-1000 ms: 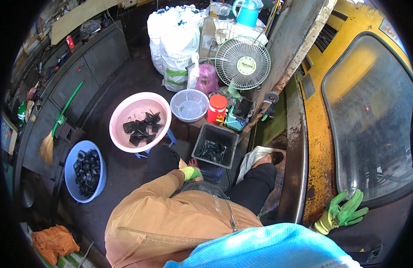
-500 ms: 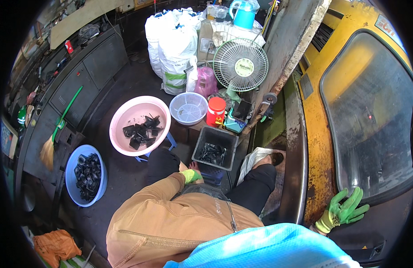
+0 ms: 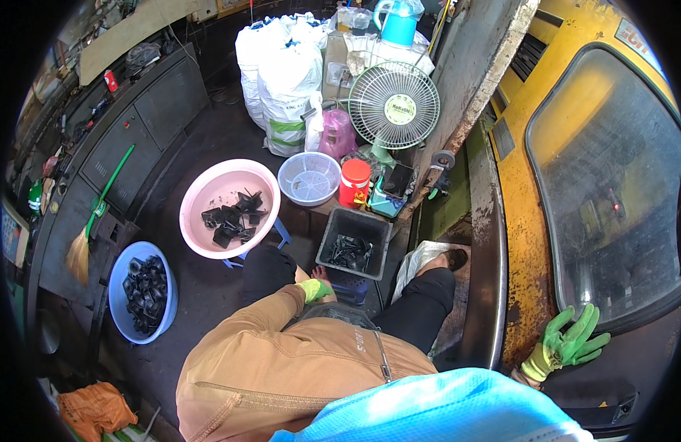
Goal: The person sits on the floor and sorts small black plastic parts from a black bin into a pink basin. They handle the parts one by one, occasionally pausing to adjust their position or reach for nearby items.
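My right hand [image 3: 570, 342], in a green and yellow glove, lies with spread fingers against the door of a yellow machine [image 3: 523, 295], just under its window [image 3: 609, 199]. Nothing is held in it. My left hand [image 3: 311, 290], gloved in yellow-green, rests at my left leg; its fingers are too hidden to read. Beyond it stands a dark grey square bin [image 3: 324, 250] with small black parts inside. A pink basin [image 3: 193, 232] on a blue stool holds larger black plastic pieces [image 3: 236, 219]. Farther left, a light blue basin [image 3: 118, 313] is filled with similar black pieces [image 3: 146, 293].
Ahead are a standing fan [image 3: 399, 110], a red jar [image 3: 354, 183], a whitish-blue plastic basket [image 3: 309, 179] and large white sacks [image 3: 285, 88]. A broom [image 3: 97, 210] leans on the grey cabinets [image 3: 123, 147] at left. A rusty metal edge [image 3: 488, 295] runs along my right.
The view has shifted very slightly. Both hands keep their places, and the basins and bin stay as they were.
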The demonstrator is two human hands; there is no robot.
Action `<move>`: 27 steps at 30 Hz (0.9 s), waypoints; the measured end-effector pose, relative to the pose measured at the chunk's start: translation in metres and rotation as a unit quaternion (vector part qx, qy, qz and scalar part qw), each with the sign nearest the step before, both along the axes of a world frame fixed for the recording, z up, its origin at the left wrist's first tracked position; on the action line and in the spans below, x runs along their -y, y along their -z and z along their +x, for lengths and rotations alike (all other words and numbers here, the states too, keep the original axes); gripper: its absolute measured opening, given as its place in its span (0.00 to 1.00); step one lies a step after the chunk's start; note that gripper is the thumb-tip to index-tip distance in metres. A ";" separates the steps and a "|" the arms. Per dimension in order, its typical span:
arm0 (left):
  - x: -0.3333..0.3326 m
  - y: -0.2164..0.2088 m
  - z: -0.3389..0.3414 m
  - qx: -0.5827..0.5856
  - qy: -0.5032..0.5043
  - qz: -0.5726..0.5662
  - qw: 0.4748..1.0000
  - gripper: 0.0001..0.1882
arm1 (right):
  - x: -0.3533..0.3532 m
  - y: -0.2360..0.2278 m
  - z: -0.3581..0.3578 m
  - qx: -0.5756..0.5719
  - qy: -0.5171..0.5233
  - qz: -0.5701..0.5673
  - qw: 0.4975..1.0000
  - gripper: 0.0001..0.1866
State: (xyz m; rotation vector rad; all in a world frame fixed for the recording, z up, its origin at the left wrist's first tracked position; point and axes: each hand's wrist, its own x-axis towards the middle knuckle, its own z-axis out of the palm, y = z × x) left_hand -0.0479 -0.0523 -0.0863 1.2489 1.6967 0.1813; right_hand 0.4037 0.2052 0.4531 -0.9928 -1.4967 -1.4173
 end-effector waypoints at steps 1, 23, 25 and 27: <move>0.000 0.000 -0.001 0.000 0.000 0.000 1.000 0.39 | -0.001 0.000 0.000 0.003 -0.010 0.010 1.000 0.17; 0.001 0.000 -0.002 -0.009 -0.006 -0.002 1.000 0.44 | 0.002 -0.003 -0.001 -0.008 -0.022 -0.013 1.000 0.17; 0.001 -0.001 -0.002 -0.010 -0.006 -0.003 1.000 0.45 | 0.001 -0.003 -0.002 0.004 -0.013 -0.007 1.000 0.17; 0.002 -0.002 -0.002 -0.013 -0.008 -0.003 1.000 0.45 | 0.001 -0.003 -0.002 0.005 -0.014 -0.006 1.000 0.16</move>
